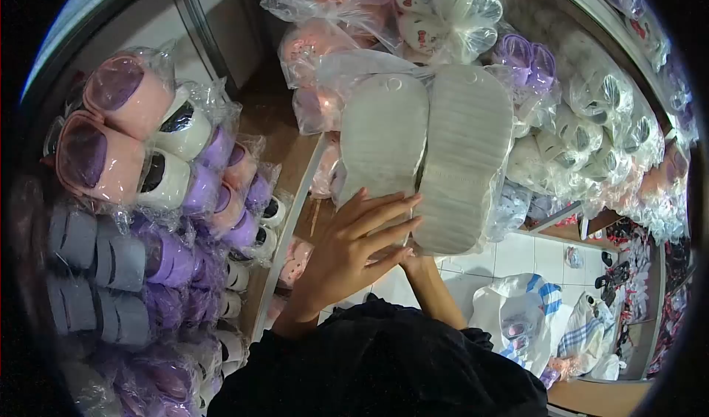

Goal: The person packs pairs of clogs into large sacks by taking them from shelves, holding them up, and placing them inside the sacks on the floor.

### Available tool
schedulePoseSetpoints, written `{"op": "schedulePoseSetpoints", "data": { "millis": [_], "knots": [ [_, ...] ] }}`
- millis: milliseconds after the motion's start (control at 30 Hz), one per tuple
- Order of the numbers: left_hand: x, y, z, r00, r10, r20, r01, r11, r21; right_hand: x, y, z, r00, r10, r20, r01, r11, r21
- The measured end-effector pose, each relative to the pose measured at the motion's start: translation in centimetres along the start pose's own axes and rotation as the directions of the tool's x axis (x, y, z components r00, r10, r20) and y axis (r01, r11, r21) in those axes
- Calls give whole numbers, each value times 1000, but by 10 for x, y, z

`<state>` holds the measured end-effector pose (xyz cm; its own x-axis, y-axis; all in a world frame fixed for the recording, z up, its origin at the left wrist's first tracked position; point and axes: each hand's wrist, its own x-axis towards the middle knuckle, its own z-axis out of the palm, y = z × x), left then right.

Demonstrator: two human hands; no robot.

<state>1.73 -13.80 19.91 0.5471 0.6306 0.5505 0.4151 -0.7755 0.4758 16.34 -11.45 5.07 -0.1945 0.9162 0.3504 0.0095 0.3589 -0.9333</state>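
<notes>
A pair of white slippers (pixel 467 151) in a clear plastic bag is held up in front of me, ribbed soles facing me. My left hand (pixel 365 232) lies over the lower end of the left slipper, its fingers stretched out and apart across the plastic. Beneath the lower end, my right hand (pixel 416 260) holds the pair from below. Most of its fingers are hidden behind the soles.
Bagged pink clogs (pixel 103 155), purple slippers (pixel 170 258) and grey slippers (pixel 72 306) are stacked on the left. More bagged white footwear (pixel 583 136) is piled at right. Plastic bags (pixel 517 314) lie on the white tiled floor (pixel 509 258).
</notes>
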Motion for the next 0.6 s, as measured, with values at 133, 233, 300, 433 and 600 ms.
{"op": "schedulePoseSetpoints", "data": {
  "millis": [133, 233, 300, 433, 600],
  "knots": [
    [-2, 4, 0, 999, 6, 51, -6, 1000, 8, 0, -4, 0, 998, 41, -41, -38, 996, 78],
    [-1, 9, 1, 998, -3, 57, 1, 1000, 30, -2, -8, -1, 993, 83, -78, -70, 984, 162],
    [2, 11, 5, 1000, -24, 15, 24, 1000, -12, -2, -10, -2, 986, 127, -109, -95, 962, 257],
    [8, 6, 21, 1000, -9, -29, 8, 999, -42, -4, -20, -10, 955, 246, -168, -131, 853, 505],
    [12, -4, 53, 994, -91, -56, 74, 962, -262, -14, -40, -34, 883, 413, -222, -113, 647, 754]
  ]
}}
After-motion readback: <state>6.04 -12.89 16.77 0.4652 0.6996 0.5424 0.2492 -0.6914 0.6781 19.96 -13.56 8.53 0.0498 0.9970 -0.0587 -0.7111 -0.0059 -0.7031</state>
